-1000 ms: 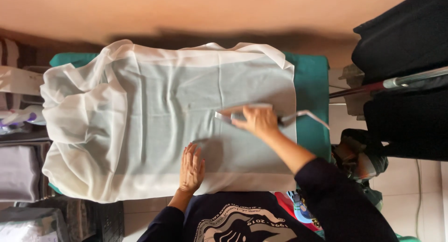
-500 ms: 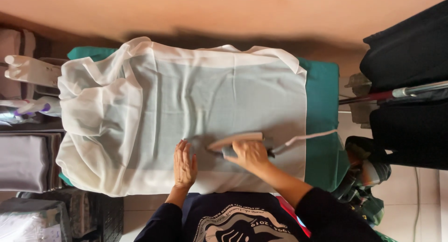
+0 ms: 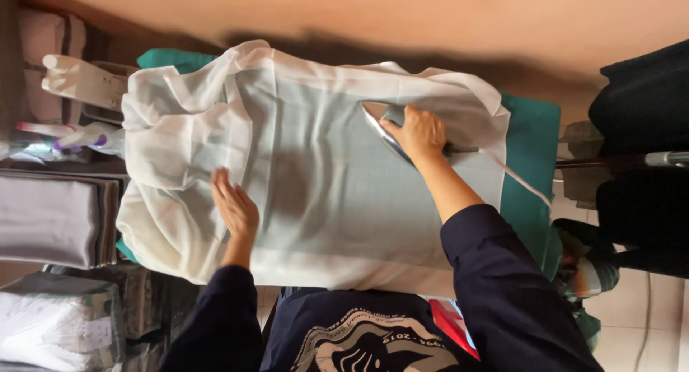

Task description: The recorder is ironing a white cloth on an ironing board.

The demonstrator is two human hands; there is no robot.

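A thin white cloth point(image 3: 323, 171) lies spread over a green ironing board point(image 3: 535, 149). My right hand point(image 3: 416, 133) grips the handle of a silver iron point(image 3: 380, 121), which rests flat on the cloth near its far edge. A white cord point(image 3: 517, 178) trails from the iron toward the board's right end. My left hand point(image 3: 233, 207) lies flat on the cloth at the near left with its fingers together, pressing the fabric down. The cloth bunches in loose folds at the left end of the board.
Folded grey and white fabrics point(image 3: 54, 221) are stacked at the left, with a white spray bottle point(image 3: 79, 81) above them. A dark garment point(image 3: 642, 106) hangs at the right over a metal bar point(image 3: 667, 159). A plain wall runs behind the board.
The iron has slid from the near edge of the cloth up to its far side. My left hand has shifted left along the cloth. The view has moved closer.
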